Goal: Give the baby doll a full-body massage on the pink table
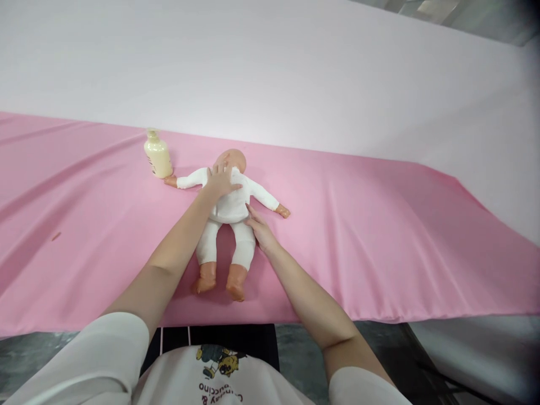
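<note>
A baby doll in a white suit lies on its back on the pink cloth, head toward the far edge, bare feet toward the near edge, arms spread out to left and right. It sits a little left of the middle of the scene.

The left hand rests flat on the doll's upper chest, just below the chin, fingers spread and loose; it grips nothing. The doll's head shows just beyond the fingertips.

The right hand lies at the doll's right-side flank, by the waist, its fingers extended and touching the white suit where body meets leg. It is open too, closed on nothing, and the palm sits on the cloth beside the doll.

A cream-coloured pump bottle stands upright to the far left of the doll, just beside the doll's outstretched hand on that side. Behind the cloth rises a pale backdrop.
</note>
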Demonstrator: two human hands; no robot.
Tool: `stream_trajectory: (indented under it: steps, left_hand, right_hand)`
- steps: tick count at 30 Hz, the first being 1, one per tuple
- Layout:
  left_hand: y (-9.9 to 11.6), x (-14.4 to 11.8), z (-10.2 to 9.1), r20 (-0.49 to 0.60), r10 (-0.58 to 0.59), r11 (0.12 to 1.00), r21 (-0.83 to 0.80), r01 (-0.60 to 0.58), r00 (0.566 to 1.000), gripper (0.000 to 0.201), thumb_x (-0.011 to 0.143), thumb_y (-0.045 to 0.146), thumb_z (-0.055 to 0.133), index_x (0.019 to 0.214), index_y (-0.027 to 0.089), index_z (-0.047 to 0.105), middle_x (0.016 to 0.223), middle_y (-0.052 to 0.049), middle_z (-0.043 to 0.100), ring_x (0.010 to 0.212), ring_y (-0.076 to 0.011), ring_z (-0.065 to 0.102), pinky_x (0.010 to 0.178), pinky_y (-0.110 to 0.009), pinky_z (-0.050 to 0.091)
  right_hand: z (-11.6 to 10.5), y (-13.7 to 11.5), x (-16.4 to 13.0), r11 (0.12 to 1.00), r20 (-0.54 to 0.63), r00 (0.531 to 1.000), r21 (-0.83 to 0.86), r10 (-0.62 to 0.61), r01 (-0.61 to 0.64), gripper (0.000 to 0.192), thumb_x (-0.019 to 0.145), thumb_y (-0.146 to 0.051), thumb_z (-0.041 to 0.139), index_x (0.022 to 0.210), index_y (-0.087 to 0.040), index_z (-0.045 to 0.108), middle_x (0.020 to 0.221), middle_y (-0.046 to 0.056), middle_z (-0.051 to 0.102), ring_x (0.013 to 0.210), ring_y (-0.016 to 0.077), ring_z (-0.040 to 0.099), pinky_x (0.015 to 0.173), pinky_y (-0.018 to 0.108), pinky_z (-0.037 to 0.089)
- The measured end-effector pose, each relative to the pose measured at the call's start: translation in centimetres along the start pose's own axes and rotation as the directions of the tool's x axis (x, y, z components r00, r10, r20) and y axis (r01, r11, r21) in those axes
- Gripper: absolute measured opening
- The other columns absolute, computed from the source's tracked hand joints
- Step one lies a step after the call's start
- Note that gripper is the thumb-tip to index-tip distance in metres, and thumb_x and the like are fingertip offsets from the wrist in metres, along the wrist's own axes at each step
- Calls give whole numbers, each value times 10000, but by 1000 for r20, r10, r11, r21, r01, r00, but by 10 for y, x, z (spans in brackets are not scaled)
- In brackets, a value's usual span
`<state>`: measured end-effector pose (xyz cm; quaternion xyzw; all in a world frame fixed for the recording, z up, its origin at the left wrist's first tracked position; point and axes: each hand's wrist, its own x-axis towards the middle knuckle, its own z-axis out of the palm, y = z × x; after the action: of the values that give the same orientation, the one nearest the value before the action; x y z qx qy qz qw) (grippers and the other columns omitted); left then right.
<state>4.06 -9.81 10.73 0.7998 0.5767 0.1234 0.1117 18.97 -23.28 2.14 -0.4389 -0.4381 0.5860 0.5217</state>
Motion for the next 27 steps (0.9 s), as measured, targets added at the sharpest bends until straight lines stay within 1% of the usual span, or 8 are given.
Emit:
stream_trajectory:
  steps: [3,5,10,14,17,22,24,27]
  left_hand:
    - [0,-1,5,80,-106,994,43,103,991,987,875,623,595,1615,160,132,1664,-246,169,1532,-418,212,1217,-600,168]
    - [0,-2,4,133,-150,988,39,146,980,1022,867,656,582,1624,172,93,1644,-250,235,1512,-422,259,1206,-619,181]
    - [6,-4,1,199,-262,963,-7,268,944,1052,861,669,587,1626,165,69,1647,-251,231,1497,-448,261,1160,-692,211]
    - [13,-5,0,240,-347,936,22,352,907,985,876,657,576,1621,188,134,1673,-198,202,1526,-420,214,1171,-674,244]
    - [17,-7,0,255,-369,928,47,370,894,968,897,643,555,1620,155,137,1672,-216,188,1540,-428,171,1162,-674,267]
    - [23,-14,5,240,-390,918,34,394,889,992,917,634,512,1629,134,35,1676,-227,155,1553,-404,130,1147,-640,330]
    - [26,-16,9,238,-400,914,28,405,885,992,921,640,487,1630,145,0,1679,-227,140,1560,-395,108,1145,-649,329]
    - [28,-17,16,233,-397,915,19,404,888,964,928,628,458,1630,171,-19,1690,-217,91,1570,-398,58,1135,-686,319]
  right_hand:
    - [-3,5,3,997,19,1000,-78,-22,24,746,794,-283,631,1514,-280,436,1444,5,616,1352,259,573,1190,493,421]
    - [-5,7,3,974,11,997,-214,-75,75,770,801,-280,616,1538,-294,398,1489,-13,571,1393,248,532,1210,487,396]
    - [-14,4,6,807,66,975,-551,-213,214,779,796,-206,556,1551,-296,387,1577,-45,459,1483,237,414,1278,477,269]
    - [-25,2,16,735,173,950,-603,-260,311,746,828,-208,538,1555,-290,390,1600,-26,427,1523,231,344,1298,468,197]
    - [-31,5,23,715,217,944,-617,-249,330,722,850,-229,527,1554,-309,387,1615,-43,399,1548,217,289,1309,468,142]
    - [-33,10,24,746,240,958,-606,-158,275,815,819,-217,532,1593,-286,291,1637,-7,361,1533,235,325,1291,483,210]
    - [-30,11,20,744,214,967,-621,-141,246,875,801,-210,552,1610,-292,227,1675,-6,270,1567,231,235,1297,486,180]
    - [-25,10,13,696,186,970,-676,-154,240,914,798,-239,610,1615,-292,202,1717,-8,41,1595,243,-2,1301,498,90]
